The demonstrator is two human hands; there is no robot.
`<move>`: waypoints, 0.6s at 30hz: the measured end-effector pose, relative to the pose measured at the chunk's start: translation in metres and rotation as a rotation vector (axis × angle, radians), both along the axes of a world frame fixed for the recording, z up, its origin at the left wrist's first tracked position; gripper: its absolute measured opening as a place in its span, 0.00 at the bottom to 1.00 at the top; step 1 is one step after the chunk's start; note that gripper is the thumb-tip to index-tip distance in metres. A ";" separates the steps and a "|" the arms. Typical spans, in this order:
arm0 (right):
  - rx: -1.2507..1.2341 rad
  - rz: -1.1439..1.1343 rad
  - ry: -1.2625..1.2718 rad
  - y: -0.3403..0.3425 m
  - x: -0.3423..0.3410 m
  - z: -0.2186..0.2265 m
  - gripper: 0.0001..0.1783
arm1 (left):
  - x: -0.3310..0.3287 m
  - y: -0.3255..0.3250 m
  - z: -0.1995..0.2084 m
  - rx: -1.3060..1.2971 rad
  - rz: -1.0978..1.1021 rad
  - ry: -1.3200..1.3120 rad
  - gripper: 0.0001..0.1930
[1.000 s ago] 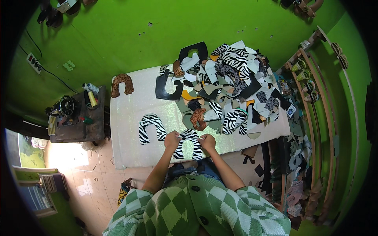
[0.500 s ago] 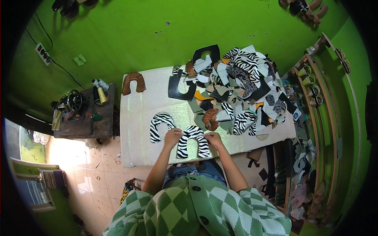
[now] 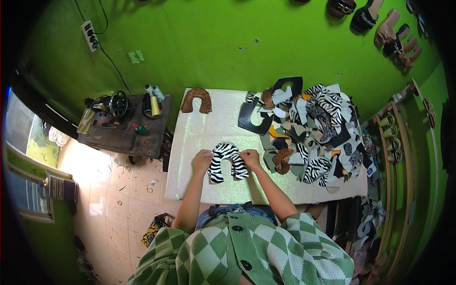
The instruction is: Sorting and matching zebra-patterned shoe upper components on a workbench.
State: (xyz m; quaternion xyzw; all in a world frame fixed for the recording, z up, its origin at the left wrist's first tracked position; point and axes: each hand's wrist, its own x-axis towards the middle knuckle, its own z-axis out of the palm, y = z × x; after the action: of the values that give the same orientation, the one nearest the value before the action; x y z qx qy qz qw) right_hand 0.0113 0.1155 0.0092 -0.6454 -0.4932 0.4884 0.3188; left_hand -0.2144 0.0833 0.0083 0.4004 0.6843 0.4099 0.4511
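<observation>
An arch-shaped zebra-print piece, looking like a sandal upper cut from sheet material, lies over the front middle of the table. My left hand pinches its left edge, and my right hand grips the opposite side. A second zebra-print arch appears to be under it, mostly hidden, with some edge showing round the top. Beyond my hands, a brown leopard-print arch rests at the table's far left corner.
A heap of cut scraps covers the right of the white table. Black pieces with cut-out arches lie at its left edge. A sewing machine and thread cones stand left; sandals hang on the green wall.
Both hands have carried the held zebra-print arch onto the other one, which lay apart to its left. The whole view has shifted, with more of the wall and hanging sandals showing.
</observation>
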 end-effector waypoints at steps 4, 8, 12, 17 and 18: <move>0.067 0.053 -0.209 0.003 -0.018 -0.001 0.15 | -0.016 -0.002 -0.014 0.022 -0.001 0.199 0.11; 0.144 0.023 -0.233 0.004 -0.013 -0.013 0.13 | -0.006 0.006 -0.005 0.050 -0.035 0.268 0.10; 0.254 0.006 -0.261 0.004 -0.023 -0.015 0.11 | -0.007 0.007 -0.011 0.117 -0.009 0.274 0.09; 0.319 -0.043 -0.225 -0.004 -0.029 -0.010 0.09 | -0.005 0.009 -0.004 0.262 -0.011 0.290 0.11; 0.244 -0.030 -0.244 -0.006 -0.032 -0.006 0.09 | -0.006 0.006 -0.003 0.205 -0.032 0.339 0.12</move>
State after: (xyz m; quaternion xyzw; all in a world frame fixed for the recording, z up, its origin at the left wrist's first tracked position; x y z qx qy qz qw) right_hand -0.0203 0.1096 0.0030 -0.6636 -0.5743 0.3383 0.3397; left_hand -0.2208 0.0894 0.0057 0.5182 0.6988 0.3969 0.2927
